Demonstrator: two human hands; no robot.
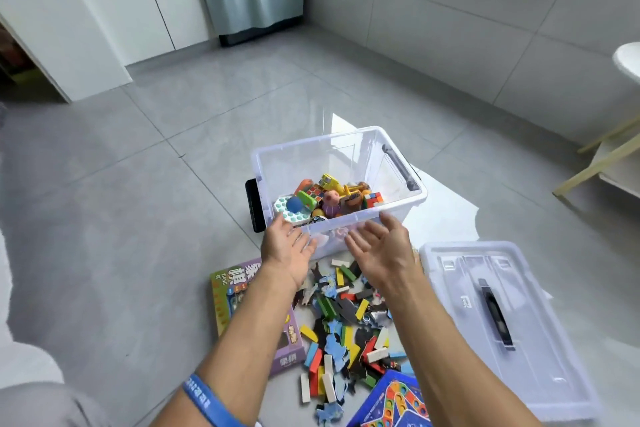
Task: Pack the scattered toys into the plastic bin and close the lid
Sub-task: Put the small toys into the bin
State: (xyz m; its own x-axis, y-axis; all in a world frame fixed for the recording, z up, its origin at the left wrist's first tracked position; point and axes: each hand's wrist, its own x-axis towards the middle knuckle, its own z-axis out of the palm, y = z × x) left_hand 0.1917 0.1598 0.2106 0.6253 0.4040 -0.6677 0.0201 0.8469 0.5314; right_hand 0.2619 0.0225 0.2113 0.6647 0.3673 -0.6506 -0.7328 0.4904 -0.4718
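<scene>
Clear plastic bin (360,149) sits on the grey tile floor (138,218) just beyond both hands, lid off. Left hand (285,248) and right hand (382,251) are held side by side, a little apart, palms facing each other, fingers straight and relaxed, nothing in either. Fingertips of both reach the bin's near wall; whether they touch it I cannot tell, as the clear plastic blurs the edge. Inside the bin, past the fingertips: a heap of small coloured toys (332,198). Below the wrists, between the two forearms: scattered wooden blocks and puzzle pieces (346,333). Under the left forearm: a purple game box (228,291). To the right of the right forearm: the bin's lid (540,340), flat on the floor. Blue wristband (207,402) on the left forearm.
</scene>
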